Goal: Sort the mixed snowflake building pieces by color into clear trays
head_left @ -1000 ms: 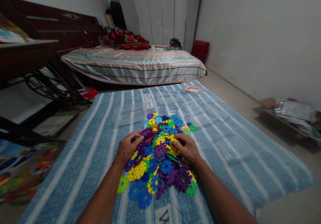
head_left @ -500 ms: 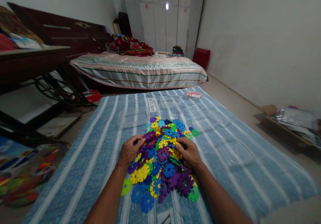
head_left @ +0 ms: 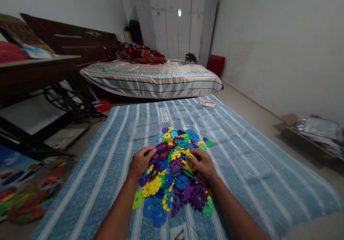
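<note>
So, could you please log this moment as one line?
left hand: on disc pile, left side | right hand: on its right side | pile: on striped blanket | grip: unclear

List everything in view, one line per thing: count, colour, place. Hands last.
mat: one; blue with white stripes; on the floor
discs: a pile of many; purple, blue, yellow, green; middle of the mat
clear trays: several; transparent; on the mat beyond and right of the discs
packet: one; red and white; far edge of the mat
bed: one; pale striped cover; behind the mat
cloth: one; red patterned; on the bed
wardrobe: one; white; far wall
table: one; dark wood; left
cardboard box: one; brown; floor at right
left hand: bare; fingers on the discs' left side
right hand: bare; fingers on the discs' right side
</note>
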A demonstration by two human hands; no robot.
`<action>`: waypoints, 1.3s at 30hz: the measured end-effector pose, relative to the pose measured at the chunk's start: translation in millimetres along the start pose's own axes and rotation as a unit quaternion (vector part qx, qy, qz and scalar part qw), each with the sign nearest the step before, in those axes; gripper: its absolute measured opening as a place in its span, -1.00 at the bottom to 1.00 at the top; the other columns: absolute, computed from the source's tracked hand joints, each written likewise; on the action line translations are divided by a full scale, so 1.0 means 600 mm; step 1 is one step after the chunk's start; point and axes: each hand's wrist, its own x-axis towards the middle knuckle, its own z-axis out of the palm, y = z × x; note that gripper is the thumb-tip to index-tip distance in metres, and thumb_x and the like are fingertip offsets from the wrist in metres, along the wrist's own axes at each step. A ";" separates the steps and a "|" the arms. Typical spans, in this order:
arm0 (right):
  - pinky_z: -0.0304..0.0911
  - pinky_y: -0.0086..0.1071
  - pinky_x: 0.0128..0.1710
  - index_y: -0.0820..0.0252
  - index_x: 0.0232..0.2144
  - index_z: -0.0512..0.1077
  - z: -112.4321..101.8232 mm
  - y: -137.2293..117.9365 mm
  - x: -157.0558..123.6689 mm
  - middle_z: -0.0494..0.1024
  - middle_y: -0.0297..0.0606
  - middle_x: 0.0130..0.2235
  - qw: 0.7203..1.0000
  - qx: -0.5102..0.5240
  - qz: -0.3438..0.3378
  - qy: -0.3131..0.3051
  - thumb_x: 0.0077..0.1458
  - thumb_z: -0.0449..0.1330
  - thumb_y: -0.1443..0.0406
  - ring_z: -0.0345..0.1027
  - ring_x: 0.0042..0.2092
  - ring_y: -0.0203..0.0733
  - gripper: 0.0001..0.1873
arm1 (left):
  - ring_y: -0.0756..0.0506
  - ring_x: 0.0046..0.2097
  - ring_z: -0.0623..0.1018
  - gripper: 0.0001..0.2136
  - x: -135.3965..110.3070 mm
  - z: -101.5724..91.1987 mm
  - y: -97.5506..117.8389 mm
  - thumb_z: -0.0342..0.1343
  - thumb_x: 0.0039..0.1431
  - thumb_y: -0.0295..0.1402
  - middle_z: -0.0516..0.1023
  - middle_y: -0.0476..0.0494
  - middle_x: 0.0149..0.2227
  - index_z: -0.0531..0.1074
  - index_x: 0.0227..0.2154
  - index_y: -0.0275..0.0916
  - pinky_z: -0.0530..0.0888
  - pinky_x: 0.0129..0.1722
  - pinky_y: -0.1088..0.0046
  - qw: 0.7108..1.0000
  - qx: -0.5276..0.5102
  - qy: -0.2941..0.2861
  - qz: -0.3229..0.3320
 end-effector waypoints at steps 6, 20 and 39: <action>0.30 -0.35 -0.22 0.14 -0.32 0.51 0.001 0.001 0.000 0.54 -0.28 -0.30 1.000 0.003 0.000 0.001 0.06 0.21 0.14 0.41 -0.25 -0.19 -0.79 | -0.20 -0.11 0.59 -0.65 0.000 -0.001 0.002 0.11 -0.05 -0.05 0.66 -0.09 -0.23 0.58 -0.36 -0.21 0.44 0.02 0.31 1.000 0.001 0.003 -0.004; 0.29 -0.30 -0.18 0.16 -0.33 0.52 -0.002 0.002 -0.006 0.56 -0.23 -0.28 1.000 0.010 0.026 -0.009 0.07 0.19 0.08 0.41 -0.23 -0.14 -0.72 | -0.18 -0.13 0.59 -0.66 -0.007 0.006 -0.004 0.12 -0.02 -0.09 0.66 -0.09 -0.23 0.59 -0.35 -0.24 0.45 -0.01 0.32 1.000 -0.022 0.007 -0.017; 0.28 -0.29 -0.20 0.16 -0.32 0.51 -0.004 0.010 -0.009 0.55 -0.22 -0.29 0.999 -0.006 0.030 -0.015 0.08 0.18 0.03 0.40 -0.23 -0.13 -0.68 | -0.14 -0.21 0.59 -0.67 -0.015 0.010 -0.005 0.11 -0.01 -0.12 0.65 -0.09 -0.31 0.58 -0.35 -0.27 0.46 -0.13 0.40 0.999 -0.031 0.024 -0.022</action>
